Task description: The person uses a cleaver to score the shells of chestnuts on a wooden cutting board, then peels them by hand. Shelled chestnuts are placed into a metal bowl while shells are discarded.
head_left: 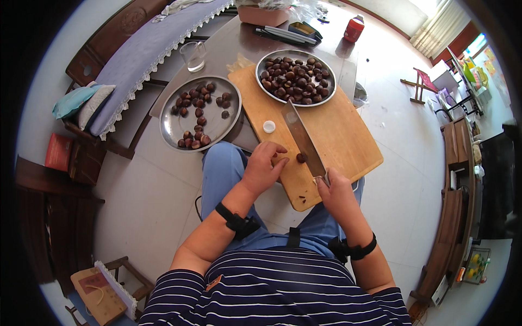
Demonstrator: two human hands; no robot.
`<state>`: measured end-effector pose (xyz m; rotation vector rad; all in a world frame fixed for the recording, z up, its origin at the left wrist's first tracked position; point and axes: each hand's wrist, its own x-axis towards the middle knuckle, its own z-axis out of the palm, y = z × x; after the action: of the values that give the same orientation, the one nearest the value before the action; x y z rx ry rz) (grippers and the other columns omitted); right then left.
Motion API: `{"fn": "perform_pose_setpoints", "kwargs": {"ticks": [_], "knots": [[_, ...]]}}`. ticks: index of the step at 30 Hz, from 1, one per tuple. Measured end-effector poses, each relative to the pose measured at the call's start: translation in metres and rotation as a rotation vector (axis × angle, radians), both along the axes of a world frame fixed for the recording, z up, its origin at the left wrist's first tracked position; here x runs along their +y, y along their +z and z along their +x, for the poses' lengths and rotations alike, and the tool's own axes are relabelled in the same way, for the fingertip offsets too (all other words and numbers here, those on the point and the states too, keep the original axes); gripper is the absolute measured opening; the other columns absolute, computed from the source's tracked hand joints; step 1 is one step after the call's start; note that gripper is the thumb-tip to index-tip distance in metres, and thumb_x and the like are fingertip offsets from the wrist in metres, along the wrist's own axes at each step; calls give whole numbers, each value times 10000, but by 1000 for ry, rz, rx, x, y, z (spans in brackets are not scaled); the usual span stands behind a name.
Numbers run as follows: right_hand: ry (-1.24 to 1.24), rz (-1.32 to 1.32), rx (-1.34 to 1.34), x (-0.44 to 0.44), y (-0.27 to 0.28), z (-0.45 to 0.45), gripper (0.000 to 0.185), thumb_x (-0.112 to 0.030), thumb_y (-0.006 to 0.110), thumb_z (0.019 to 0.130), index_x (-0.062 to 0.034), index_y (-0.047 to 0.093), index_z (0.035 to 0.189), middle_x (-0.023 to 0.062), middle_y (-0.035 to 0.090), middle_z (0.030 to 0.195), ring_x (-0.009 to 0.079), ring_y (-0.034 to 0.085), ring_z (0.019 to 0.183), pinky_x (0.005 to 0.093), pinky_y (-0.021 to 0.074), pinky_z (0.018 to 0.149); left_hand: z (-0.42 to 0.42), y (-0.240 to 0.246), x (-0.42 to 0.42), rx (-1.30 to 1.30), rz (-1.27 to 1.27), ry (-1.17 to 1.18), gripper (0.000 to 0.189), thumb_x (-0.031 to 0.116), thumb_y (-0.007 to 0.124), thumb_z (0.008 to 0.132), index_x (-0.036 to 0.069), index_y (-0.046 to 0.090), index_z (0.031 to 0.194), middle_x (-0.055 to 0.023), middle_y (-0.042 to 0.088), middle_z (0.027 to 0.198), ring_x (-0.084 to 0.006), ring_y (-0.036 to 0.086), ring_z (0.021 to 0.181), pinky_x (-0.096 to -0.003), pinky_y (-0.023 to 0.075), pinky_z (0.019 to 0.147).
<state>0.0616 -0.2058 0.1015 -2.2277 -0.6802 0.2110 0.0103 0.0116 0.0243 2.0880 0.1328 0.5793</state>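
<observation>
My right hand (335, 188) is closed around the handle of a cleaver (304, 140), whose broad blade lies over the wooden cutting board (346, 138) and points away from me. Left of the blade, a single chestnut (301, 157) rests on the board. My left hand (267, 165) is just left of that chestnut, thumb and fingers apart; something dark shows by its fingertips, too small to tell. A white cap (268, 126) lies farther up the board. One round steel tray (259, 81) heaped with chestnuts overlaps the far edge; another steel tray (222, 128) with fewer chestnuts is at the left.
Beyond the left tray stands a glass mug (193, 57). Farther back on the table are a pink container (263, 15) with plastic bags, a black holder with grey rods (288, 35) and a red bottle (354, 28). Small dark scraps (302, 199) lie at the board's near end.
</observation>
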Motion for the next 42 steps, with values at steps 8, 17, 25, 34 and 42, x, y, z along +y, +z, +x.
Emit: {"fn": "perform_pose_setpoints", "kwargs": {"ticks": [8,17,25,34,42], "knots": [[-38,30,84,0,-2,-3,226,-148,678,938,53,575,922,224,570,720,341,551,641,389,456,621,1,-1,-5,29,-32,-35,299,112,780,843,22,615,1075,-105,653,983,-242,640,876,-344,522,782],[-52,152,303,-7,5,-14,205,-155,676,958,34,602,985,126,581,675,203,603,586,349,446,539,6,-9,-10,200,-977,-296,264,85,693,960,18,603,1198,-41,689,1034,-129,680,925,-255,520,767],[-126,536,575,-12,9,-14,158,-155,608,1011,-4,589,1051,1,552,695,62,484,481,224,399,442,5,-4,-7,197,-1189,-335,270,66,646,983,3,586,1238,-66,689,1095,-156,687,975,-270,552,851],[-269,689,609,-29,-42,32,195,-194,592,1024,-42,519,925,26,539,698,79,482,478,242,424,434,38,14,14,261,-1230,-219,285,61,612,982,-15,575,1254,-108,662,1162,-180,659,1046,-275,541,892],[-375,728,681,-33,-76,52,222,-221,590,1028,-53,507,909,27,544,696,93,507,479,263,459,435,68,37,36,188,-1144,-220,247,58,600,958,-13,587,1194,-118,665,1118,-168,660,961,-278,547,876]]}}
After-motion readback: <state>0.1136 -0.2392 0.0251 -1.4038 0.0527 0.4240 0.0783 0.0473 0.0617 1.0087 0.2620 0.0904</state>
